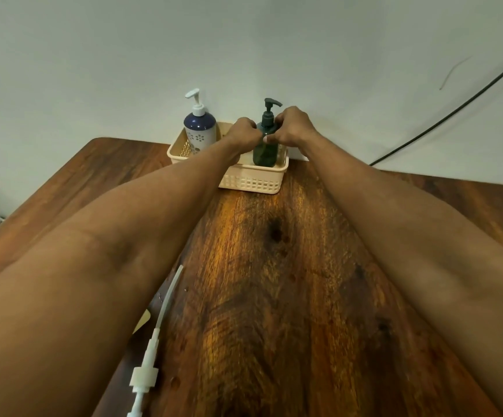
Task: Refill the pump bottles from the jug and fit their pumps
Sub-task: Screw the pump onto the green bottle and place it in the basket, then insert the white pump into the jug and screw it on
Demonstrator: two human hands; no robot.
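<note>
Loose white pump (145,377) near; hands (269,132) round green bottle (264,152)

Both hands meet at the shoulder of a pump bottle (264,152), the left hand (243,130) on its left side, the right hand (293,127) on its right. Below the grip, this bottle stands in the right end of a basket (251,183) on the table (274,266), against the wall (244,40). Left of the grip, a second pump bottle (199,127) stands in the basket's left end. Well nearer than the grip, under the left forearm, a loose pump (149,365) lies on the table, its tube pointing toward the basket. Right of the grip, a cable (454,106) runs along the wall.
</note>
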